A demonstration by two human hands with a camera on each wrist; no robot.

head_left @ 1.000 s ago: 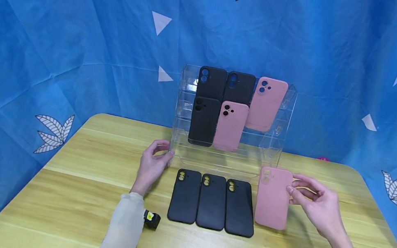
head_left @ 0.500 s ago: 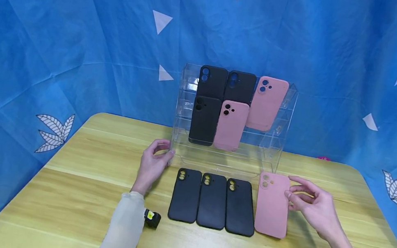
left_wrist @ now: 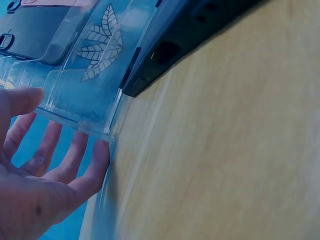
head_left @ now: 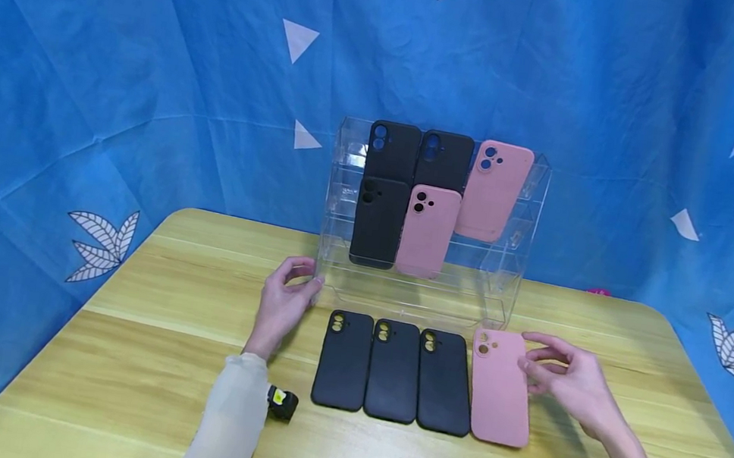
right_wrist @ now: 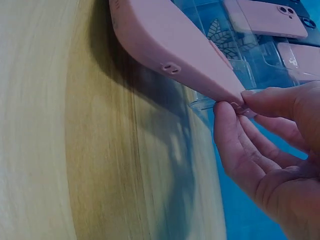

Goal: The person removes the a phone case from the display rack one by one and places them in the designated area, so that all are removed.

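Note:
My right hand (head_left: 568,380) pinches a pink phone case (head_left: 500,390) by its upper right edge, thumb on the back and fingers underneath. In the right wrist view the held case (right_wrist: 175,47) is tilted over the table and casts a shadow. Three black phone cases (head_left: 342,363) lie side by side to its left, camera cutouts at the top. My left hand (head_left: 282,306) holds the left side of a clear display rack (head_left: 346,284); in the left wrist view the thumb is in front and the fingers reach behind the rack's edge (left_wrist: 75,122).
The rack holds several cases: black ones (head_left: 378,223) on the left, a pink one (head_left: 428,233) in front, another pink one (head_left: 494,191) at the upper right. A wooden table (head_left: 138,354) carries everything, with a blue curtain (head_left: 153,65) behind.
My right hand has brought the pink case down and toward the person, to the right end of the black row, its top now angled slightly left. The left hand stays at the rack.

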